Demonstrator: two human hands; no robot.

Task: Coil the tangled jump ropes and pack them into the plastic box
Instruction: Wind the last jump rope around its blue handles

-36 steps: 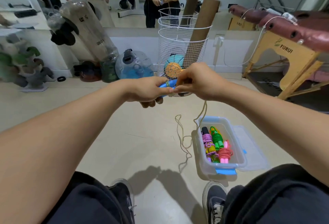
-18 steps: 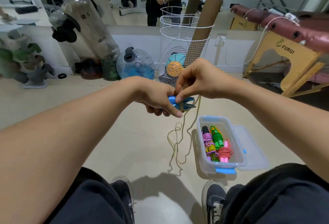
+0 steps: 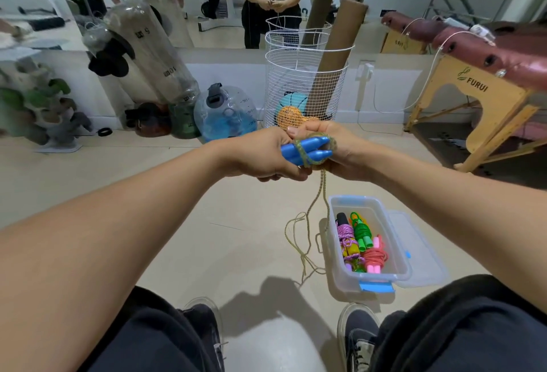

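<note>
**Rope half wound, box waits below**

The left hand point(image 3: 266, 155) grips the two blue handles point(image 3: 306, 152) held side by side, their long axis running across from that hand toward the right hand point(image 3: 334, 149), tips pointing right. The rope point(image 3: 307, 223) is looped round the handles; the right hand's fingers curl over the tips and the turns of rope there. From the handles the loose rope drops straight down and trails in a tangle on the floor point(image 3: 177, 238), just left of the box point(image 3: 393, 277).

The box sits open on the floor, below the handles and slightly right of them, so the right hand looks the nearer one. Inside lie three coiled ropes, purple, green and pink; its lid point(image 3: 426, 253) lies against its right side. Beyond the handles stand a wire basket point(image 3: 296, 75) and a mirror wall.
</note>
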